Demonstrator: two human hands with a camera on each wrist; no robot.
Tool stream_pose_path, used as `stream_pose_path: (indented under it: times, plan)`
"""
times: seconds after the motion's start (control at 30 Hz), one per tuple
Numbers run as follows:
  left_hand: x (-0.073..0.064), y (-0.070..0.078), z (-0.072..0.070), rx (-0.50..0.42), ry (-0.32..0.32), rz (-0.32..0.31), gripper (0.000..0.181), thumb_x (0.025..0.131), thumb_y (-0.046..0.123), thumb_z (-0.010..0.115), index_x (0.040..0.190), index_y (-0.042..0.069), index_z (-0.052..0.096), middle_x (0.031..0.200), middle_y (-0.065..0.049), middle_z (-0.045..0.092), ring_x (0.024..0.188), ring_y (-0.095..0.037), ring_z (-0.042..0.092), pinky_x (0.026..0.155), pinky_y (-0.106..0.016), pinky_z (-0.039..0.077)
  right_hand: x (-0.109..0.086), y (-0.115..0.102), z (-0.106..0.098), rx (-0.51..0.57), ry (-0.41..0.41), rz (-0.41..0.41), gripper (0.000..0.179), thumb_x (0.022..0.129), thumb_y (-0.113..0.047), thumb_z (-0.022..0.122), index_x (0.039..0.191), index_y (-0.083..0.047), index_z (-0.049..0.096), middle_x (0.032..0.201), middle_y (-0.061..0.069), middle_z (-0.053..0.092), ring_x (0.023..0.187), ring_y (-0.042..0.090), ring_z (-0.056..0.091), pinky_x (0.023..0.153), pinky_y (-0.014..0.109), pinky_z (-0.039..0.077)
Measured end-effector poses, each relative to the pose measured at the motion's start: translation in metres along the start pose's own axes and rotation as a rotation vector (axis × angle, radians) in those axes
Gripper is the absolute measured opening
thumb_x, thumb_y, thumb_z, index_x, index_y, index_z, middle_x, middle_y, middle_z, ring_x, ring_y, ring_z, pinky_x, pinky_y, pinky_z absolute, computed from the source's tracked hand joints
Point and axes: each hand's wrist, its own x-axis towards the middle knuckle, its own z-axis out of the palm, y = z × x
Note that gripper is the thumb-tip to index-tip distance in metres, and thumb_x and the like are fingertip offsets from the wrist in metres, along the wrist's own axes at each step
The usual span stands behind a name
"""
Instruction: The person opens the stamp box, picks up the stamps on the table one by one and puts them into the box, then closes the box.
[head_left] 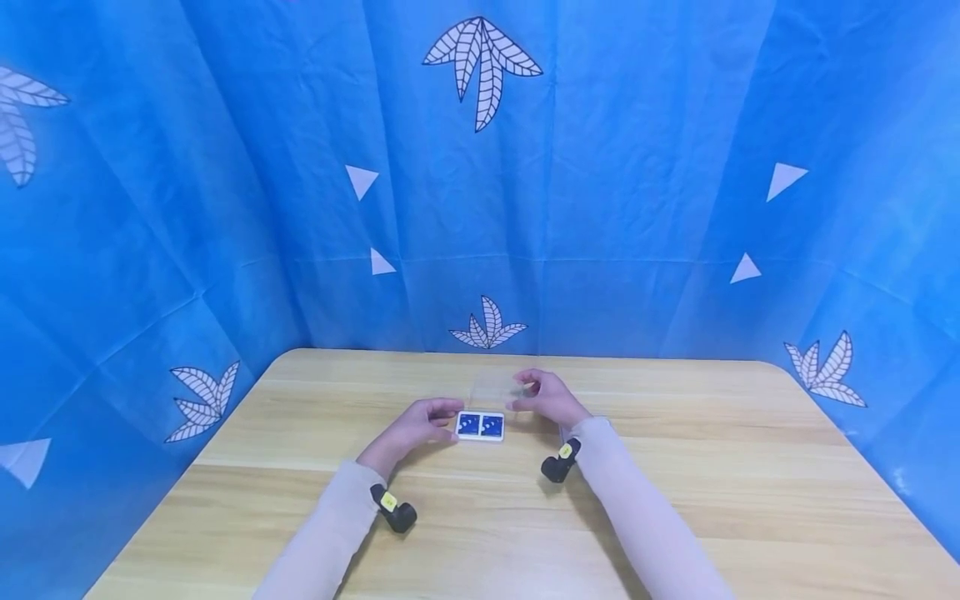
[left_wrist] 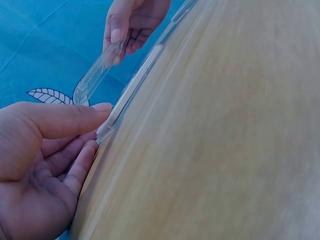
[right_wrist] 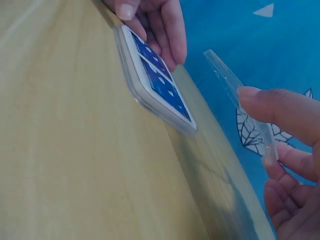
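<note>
On the table lies a flat, shallow clear plastic case (head_left: 481, 437) with a white-bordered insert bearing two dark blue, patterned squares (head_left: 468, 424). My left hand (head_left: 412, 425) holds its left end, thumb on the upper edge and fingertips low at the side, as the left wrist view shows. My right hand (head_left: 551, 398) pinches a thin clear plastic lid (right_wrist: 225, 79) between thumb and fingers. That lid is raised and tilted just behind the case, apart from it. In the head view its transparent sheet barely stands out from the wood.
Another flat clear piece (left_wrist: 182, 10) lies on the table beyond the case, mostly covered by my right wrist in the head view. The wooden table (head_left: 480, 533) ends at a blue curtain (head_left: 600, 167) with white leaf prints. Each sleeve carries a black wrist camera (head_left: 557, 467).
</note>
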Motion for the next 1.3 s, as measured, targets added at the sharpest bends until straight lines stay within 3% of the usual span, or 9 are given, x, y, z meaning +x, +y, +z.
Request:
stream_pose_path:
  times: [0.57, 0.9, 1.3]
  plan:
    - [0.002, -0.002, -0.001, 0.001, -0.001, -0.007, 0.064, 0.069, -0.002, 0.075, 0.13, 0.004, 0.054, 0.133, -0.014, 0.054, 0.122, -0.031, 0.051, 0.105, -0.041, 0.04, -0.028, -0.012, 0.008, -0.018, -0.031, -0.035, 0.055, 0.069, -0.012, 0.08, 0.12, -0.01, 0.059, 0.111, 0.005, 0.059, 0.101, 0.022, 0.051, 0.091, 0.038, 0.045]
    - [0.003, -0.001, -0.001, -0.004, -0.007, -0.018, 0.066, 0.068, -0.003, 0.076, 0.13, 0.005, 0.054, 0.134, -0.013, 0.053, 0.123, -0.03, 0.05, 0.105, -0.04, 0.04, -0.034, -0.004, 0.016, -0.034, -0.059, -0.058, 0.057, 0.069, -0.012, 0.081, 0.121, -0.008, 0.058, 0.117, 0.008, 0.06, 0.106, 0.025, 0.053, 0.098, 0.045, 0.043]
    - [0.001, 0.001, -0.001, 0.013, -0.019, 0.001, 0.07, 0.068, -0.005, 0.074, 0.133, 0.002, 0.05, 0.135, -0.017, 0.051, 0.121, -0.033, 0.051, 0.103, -0.039, 0.042, -0.038, -0.005, 0.038, -0.083, -0.042, -0.076, 0.06, 0.066, -0.011, 0.082, 0.121, -0.008, 0.059, 0.113, 0.009, 0.062, 0.102, 0.024, 0.057, 0.096, 0.044, 0.045]
